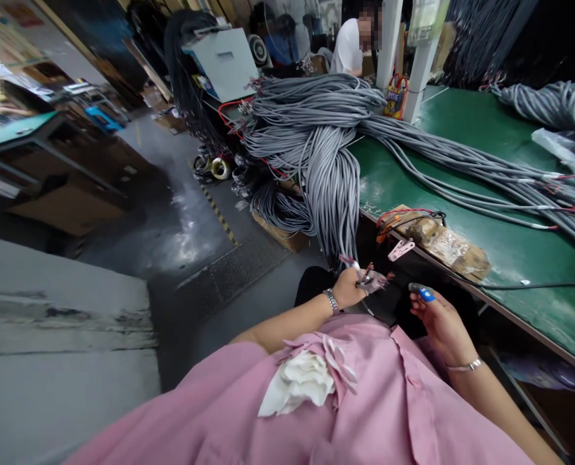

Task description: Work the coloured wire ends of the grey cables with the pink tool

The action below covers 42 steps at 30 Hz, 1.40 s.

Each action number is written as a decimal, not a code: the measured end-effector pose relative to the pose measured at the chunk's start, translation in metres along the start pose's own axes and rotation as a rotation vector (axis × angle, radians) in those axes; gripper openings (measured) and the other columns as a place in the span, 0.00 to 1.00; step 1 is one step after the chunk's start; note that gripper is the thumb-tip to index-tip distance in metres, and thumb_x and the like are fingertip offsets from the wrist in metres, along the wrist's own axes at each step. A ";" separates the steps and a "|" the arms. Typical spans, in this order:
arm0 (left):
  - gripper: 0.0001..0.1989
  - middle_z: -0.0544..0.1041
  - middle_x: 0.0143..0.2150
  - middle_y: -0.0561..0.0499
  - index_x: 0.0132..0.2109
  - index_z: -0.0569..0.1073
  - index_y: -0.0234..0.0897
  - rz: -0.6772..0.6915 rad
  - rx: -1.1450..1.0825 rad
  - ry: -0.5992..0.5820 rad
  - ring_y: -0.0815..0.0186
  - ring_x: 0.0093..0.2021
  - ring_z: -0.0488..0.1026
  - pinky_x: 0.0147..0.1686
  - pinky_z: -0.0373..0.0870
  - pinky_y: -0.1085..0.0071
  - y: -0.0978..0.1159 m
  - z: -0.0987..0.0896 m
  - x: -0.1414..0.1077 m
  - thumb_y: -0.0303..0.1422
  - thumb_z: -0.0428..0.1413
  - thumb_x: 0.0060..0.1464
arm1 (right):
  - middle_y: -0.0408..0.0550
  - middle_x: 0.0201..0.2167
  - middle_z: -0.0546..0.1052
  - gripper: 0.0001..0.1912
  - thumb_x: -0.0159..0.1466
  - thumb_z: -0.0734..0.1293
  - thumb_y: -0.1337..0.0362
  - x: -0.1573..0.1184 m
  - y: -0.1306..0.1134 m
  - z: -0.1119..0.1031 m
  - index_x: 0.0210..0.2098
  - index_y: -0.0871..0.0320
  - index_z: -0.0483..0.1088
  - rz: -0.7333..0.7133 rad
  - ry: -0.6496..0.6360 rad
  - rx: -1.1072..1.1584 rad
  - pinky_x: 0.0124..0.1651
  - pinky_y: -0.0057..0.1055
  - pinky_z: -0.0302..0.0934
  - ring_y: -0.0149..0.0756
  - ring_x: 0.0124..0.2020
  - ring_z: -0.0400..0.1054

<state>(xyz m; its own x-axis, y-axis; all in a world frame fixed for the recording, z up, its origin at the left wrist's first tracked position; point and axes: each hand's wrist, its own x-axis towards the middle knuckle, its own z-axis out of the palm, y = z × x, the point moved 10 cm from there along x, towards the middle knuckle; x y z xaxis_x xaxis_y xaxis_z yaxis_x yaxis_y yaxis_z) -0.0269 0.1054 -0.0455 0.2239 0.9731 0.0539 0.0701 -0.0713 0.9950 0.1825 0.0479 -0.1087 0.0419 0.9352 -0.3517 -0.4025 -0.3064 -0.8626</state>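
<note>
My left hand (348, 290) is closed around the stripped ends of several grey cables (375, 282), close to my lap. Thin reddish wires poke out past its fingers. The cables hang down to it from a thick bundle (333, 184) draped over the table's edge. To the right, apart from the cable ends, my right hand (445, 326) pinches a small blue and dark-grey object (422, 292). Its exact kind is too small to make out.
The green table (501, 239) carries more grey cables (462, 161). At its near edge lie a taped wooden block (455, 248) and a pink clip (401, 250). A coiled dark cable (280, 210) rests low by the table. A person (349, 42) sits behind.
</note>
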 end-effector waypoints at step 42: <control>0.24 0.78 0.34 0.40 0.41 0.78 0.29 -0.026 -0.290 -0.200 0.67 0.27 0.72 0.28 0.68 0.73 0.064 -0.040 -0.020 0.48 0.56 0.53 | 0.46 0.28 0.69 0.10 0.64 0.64 0.59 -0.035 -0.070 0.141 0.29 0.57 0.70 -0.497 -0.472 -0.661 0.32 0.30 0.59 0.33 0.29 0.62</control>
<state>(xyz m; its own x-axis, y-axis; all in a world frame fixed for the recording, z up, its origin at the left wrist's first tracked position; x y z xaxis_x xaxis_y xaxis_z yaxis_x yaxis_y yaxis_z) -0.0653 0.0899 0.0204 0.4135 0.9097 0.0391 -0.1944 0.0463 0.9798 0.0800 0.0614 0.0156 -0.3631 0.9164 0.1687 0.1670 0.2421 -0.9558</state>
